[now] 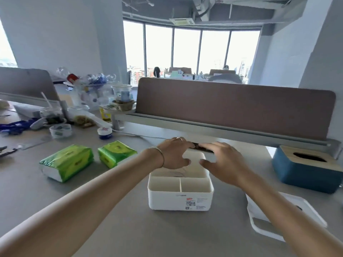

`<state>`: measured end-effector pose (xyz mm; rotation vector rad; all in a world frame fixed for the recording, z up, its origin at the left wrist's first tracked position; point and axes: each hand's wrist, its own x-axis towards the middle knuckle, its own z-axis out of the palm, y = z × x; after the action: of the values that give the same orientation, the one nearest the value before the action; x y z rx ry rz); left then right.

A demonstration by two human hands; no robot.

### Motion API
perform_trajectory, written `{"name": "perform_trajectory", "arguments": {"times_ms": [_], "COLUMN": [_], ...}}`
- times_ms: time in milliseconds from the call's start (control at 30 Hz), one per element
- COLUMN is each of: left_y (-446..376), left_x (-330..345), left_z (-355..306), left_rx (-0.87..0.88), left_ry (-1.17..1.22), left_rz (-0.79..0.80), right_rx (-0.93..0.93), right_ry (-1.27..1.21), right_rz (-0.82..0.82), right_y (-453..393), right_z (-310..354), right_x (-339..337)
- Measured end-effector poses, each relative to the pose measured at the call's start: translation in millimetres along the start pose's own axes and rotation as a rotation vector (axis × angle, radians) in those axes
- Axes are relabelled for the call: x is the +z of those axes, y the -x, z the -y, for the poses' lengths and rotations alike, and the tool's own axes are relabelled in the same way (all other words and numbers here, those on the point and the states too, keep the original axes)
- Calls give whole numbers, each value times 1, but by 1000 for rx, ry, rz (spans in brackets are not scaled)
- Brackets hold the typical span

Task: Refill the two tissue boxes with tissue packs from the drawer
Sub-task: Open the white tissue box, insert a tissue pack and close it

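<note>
The head view is showing both hands reaching over a white tissue box [181,193] sitting near the middle of the desk [118,229]. The left hand [173,154] and the right hand [220,160] are hovering side by side at the far end of the box, fingers spread and thumbs tucked toward the opening, seemingly lifting or seating a pale lid there; whether either hand is actually gripping it I cannot tell. A dark strip is showing just past the fingertips, but what it is remains unclear. The box's near compartments are lying open and looking empty, so this box is apparently not yet refilled. Two green tissue packs are lying on the desk to the left, a larger one [66,164] nearer and a smaller one [116,153] just beside it toward the box; both are still sealed and outside any box. The blue tissue box [304,169] with its wooden top is standing at the far right, its slot showing dark, with no tissue poking out. A white lid-like piece [278,216] is lying near right, partly hidden under the right forearm. The drawer is not appearing anywhere. Judging from this, fetching the packs is done and both refills are remaining.
</note>
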<state>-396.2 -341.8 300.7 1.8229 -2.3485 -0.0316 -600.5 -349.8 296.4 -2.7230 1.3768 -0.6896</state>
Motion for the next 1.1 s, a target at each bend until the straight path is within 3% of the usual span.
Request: {"name": "perform_trajectory", "arguments": {"times_ms": [267,633,900,1100], "left_y": [60,73,62,66], "left_x": [-15,-15,6,-5], "left_z": [114,233,255,247], "left_rx": [-276,-616,-654,-669], "left_ry": [-10,62,154,200], "left_rz": [66,63,38,-3], "right_rx": [-158,-96,14,-7], "right_ry": [-77,28,49,20], "right_rz": [134,406,446,482], "right_y": [-72,-148,-165,-174], "right_z": [106,187,208,201], "right_x": [56,127,165,153]}}
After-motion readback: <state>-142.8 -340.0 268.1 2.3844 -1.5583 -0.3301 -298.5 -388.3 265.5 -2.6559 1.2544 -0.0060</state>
